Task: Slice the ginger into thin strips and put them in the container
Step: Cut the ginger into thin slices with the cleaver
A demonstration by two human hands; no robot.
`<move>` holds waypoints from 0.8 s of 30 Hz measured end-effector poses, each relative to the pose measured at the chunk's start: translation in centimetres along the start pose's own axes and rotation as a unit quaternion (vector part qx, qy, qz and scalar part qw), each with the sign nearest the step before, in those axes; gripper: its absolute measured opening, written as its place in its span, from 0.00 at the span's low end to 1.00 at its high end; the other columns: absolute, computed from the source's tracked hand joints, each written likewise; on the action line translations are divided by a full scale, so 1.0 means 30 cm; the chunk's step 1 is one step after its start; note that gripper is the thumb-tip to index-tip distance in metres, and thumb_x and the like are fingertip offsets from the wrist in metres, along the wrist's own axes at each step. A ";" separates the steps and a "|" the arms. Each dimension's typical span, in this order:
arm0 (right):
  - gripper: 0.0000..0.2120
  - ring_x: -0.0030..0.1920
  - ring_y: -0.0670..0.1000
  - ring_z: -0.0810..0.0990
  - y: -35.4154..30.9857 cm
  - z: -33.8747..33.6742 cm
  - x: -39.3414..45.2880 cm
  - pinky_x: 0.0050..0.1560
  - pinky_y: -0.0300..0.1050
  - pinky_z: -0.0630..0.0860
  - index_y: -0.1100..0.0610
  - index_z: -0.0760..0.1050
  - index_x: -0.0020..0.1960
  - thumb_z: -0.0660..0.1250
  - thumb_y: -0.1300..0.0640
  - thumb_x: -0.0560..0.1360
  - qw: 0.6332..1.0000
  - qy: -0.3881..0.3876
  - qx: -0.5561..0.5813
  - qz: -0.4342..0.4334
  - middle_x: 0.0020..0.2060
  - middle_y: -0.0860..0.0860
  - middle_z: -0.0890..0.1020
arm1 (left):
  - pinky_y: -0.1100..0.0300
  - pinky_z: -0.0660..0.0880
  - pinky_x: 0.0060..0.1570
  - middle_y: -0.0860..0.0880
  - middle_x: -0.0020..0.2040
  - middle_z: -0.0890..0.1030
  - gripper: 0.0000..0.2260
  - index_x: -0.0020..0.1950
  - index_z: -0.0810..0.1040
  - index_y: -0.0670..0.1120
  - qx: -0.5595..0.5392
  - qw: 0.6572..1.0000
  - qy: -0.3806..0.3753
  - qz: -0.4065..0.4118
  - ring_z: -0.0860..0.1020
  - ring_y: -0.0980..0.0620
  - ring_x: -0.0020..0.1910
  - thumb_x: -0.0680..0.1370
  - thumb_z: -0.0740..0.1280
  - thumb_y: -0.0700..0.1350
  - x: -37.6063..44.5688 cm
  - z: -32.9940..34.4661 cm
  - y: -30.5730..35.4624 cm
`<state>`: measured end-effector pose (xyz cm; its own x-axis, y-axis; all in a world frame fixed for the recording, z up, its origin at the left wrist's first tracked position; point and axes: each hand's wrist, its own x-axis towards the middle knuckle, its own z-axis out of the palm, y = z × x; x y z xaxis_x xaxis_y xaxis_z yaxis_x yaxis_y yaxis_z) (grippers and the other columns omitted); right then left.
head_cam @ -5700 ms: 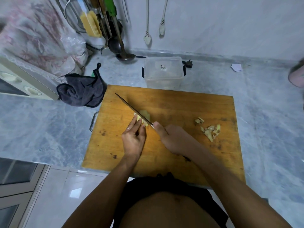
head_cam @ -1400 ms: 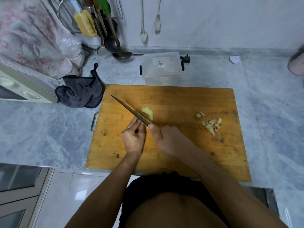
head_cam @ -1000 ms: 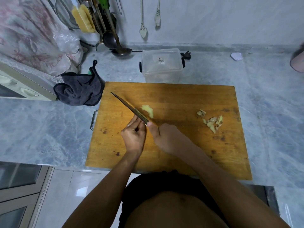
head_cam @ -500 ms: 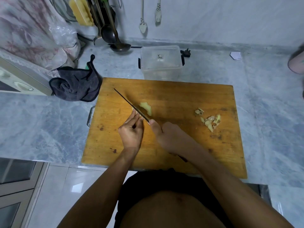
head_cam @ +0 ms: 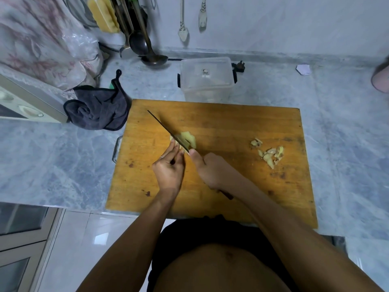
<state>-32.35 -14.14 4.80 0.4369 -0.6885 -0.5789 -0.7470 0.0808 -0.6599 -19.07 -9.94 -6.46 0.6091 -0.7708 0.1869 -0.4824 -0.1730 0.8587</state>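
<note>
Pale yellow ginger (head_cam: pixel 188 139) lies on the wooden cutting board (head_cam: pixel 221 127), left of centre. My right hand (head_cam: pixel 210 169) grips a knife (head_cam: pixel 166 130), its thin blade slanting up and left across the ginger. My left hand (head_cam: pixel 169 165) presses its straightened fingertips on the ginger's left end, just beside the blade. A clear plastic container (head_cam: pixel 207 80) stands behind the board's far edge. What it holds cannot be made out.
A pile of ginger scraps (head_cam: pixel 270 153) lies on the board's right side. A dark cloth (head_cam: pixel 99 108) sits at the board's far left corner beside a white appliance (head_cam: pixel 23 104). Ladles (head_cam: pixel 145 45) hang at the back wall. The marble counter (head_cam: pixel 345 133) surrounds the board.
The knife has kept working at the ginger, and cut slices now lie to the right of the blade. My left fingers stay against the remaining piece. The camera shifted slightly.
</note>
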 end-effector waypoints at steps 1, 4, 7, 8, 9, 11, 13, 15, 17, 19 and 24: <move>0.33 0.26 0.51 0.74 0.011 -0.004 -0.009 0.31 0.44 0.71 0.58 0.66 0.30 0.46 0.37 0.83 1.000 -0.006 -0.001 0.005 0.25 0.53 0.74 | 0.63 0.75 0.63 0.43 0.61 0.82 0.11 0.58 0.83 0.40 -0.004 1.000 0.002 -0.006 0.78 0.62 0.60 0.76 0.71 0.36 0.002 0.000 0.000; 0.33 0.27 0.50 0.73 0.053 -0.003 -0.029 0.35 0.45 0.73 0.57 0.67 0.29 0.46 0.36 0.83 1.000 -0.011 0.007 0.015 0.25 0.53 0.73 | 0.63 0.74 0.64 0.45 0.61 0.81 0.11 0.59 0.83 0.40 -0.009 1.000 0.000 -0.021 0.77 0.64 0.60 0.76 0.72 0.36 0.007 0.002 -0.005; 0.31 0.32 0.48 0.73 0.088 0.020 -0.031 0.38 0.44 0.68 0.55 0.68 0.31 0.46 0.37 0.83 1.000 -0.009 0.004 0.005 0.28 0.51 0.73 | 0.64 0.73 0.65 0.46 0.62 0.81 0.12 0.59 0.83 0.40 -0.002 1.000 -0.009 -0.013 0.77 0.63 0.61 0.76 0.71 0.37 0.006 0.000 -0.003; 0.31 0.32 0.47 0.73 0.096 0.031 -0.032 0.39 0.43 0.67 0.55 0.68 0.30 0.46 0.38 0.83 1.000 -0.007 0.000 -0.006 0.28 0.50 0.73 | 0.66 0.72 0.65 0.46 0.62 0.81 0.12 0.59 0.83 0.40 0.001 1.000 -0.011 -0.009 0.77 0.63 0.61 0.76 0.71 0.37 0.006 -0.002 0.000; 0.31 0.31 0.47 0.72 0.099 0.039 -0.034 0.39 0.43 0.66 0.54 0.67 0.29 0.46 0.39 0.83 1.000 -0.002 -0.002 -0.017 0.27 0.50 0.72 | 0.67 0.71 0.65 0.46 0.62 0.81 0.12 0.59 0.83 0.40 0.004 1.000 -0.011 -0.008 0.77 0.63 0.61 0.76 0.71 0.37 0.007 -0.002 0.002; 0.30 0.30 0.47 0.70 0.106 0.043 -0.034 0.39 0.43 0.66 0.54 0.65 0.29 0.47 0.39 0.83 0.999 0.010 0.006 -0.030 0.26 0.49 0.70 | 0.67 0.72 0.64 0.46 0.62 0.81 0.12 0.58 0.84 0.40 0.005 1.000 -0.005 -0.010 0.78 0.62 0.60 0.75 0.72 0.37 0.008 -0.002 0.003; 0.31 0.29 0.50 0.69 0.110 0.030 -0.033 0.37 0.43 0.67 0.57 0.65 0.29 0.47 0.38 0.83 0.999 0.015 0.034 -0.031 0.26 0.52 0.70 | 0.63 0.74 0.64 0.47 0.62 0.82 0.11 0.58 0.84 0.41 0.002 1.000 0.000 -0.015 0.79 0.61 0.60 0.75 0.73 0.38 0.008 -0.002 0.005; 0.33 0.29 0.53 0.71 0.109 0.006 -0.034 0.35 0.43 0.69 0.59 0.68 0.33 0.46 0.35 0.81 0.997 0.008 0.072 -0.034 0.28 0.56 0.71 | 0.58 0.76 0.63 0.49 0.62 0.82 0.11 0.57 0.84 0.42 0.000 1.000 0.000 -0.015 0.80 0.59 0.60 0.75 0.73 0.38 0.005 -0.006 0.005; 0.34 0.28 0.52 0.71 0.103 -0.024 -0.046 0.32 0.41 0.70 0.59 0.71 0.36 0.46 0.33 0.80 0.993 -0.002 0.111 -0.030 0.29 0.57 0.72 | 0.57 0.77 0.62 0.49 0.62 0.82 0.11 0.57 0.84 0.42 -0.004 1.000 -0.003 -0.015 0.81 0.58 0.59 0.75 0.73 0.38 0.006 -0.013 0.008; 0.33 0.28 0.51 0.70 0.098 -0.055 -0.062 0.28 0.38 0.69 0.58 0.71 0.38 0.46 0.31 0.79 0.990 -0.006 0.138 -0.025 0.30 0.55 0.72 | 0.62 0.77 0.59 0.50 0.62 0.81 0.10 0.57 0.85 0.41 -0.012 1.000 -0.011 -0.024 0.81 0.61 0.56 0.76 0.72 0.36 0.011 -0.023 0.004; 0.31 0.25 0.48 0.68 0.106 -0.119 -0.070 0.29 0.39 0.66 0.56 0.68 0.32 0.49 0.32 0.79 0.995 0.043 0.059 -0.064 0.26 0.50 0.70 | 0.72 0.74 0.54 0.48 0.58 0.83 0.08 0.54 0.86 0.42 -0.038 0.999 -0.015 -0.035 0.80 0.64 0.55 0.76 0.71 0.36 0.035 -0.068 0.034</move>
<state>-37.45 -15.00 5.62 0.4761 -0.7575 -0.4467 -0.6218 0.0693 -0.7801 -17.64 -9.67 -4.41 0.6194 -0.7770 0.1122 -0.3902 -0.1807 0.9028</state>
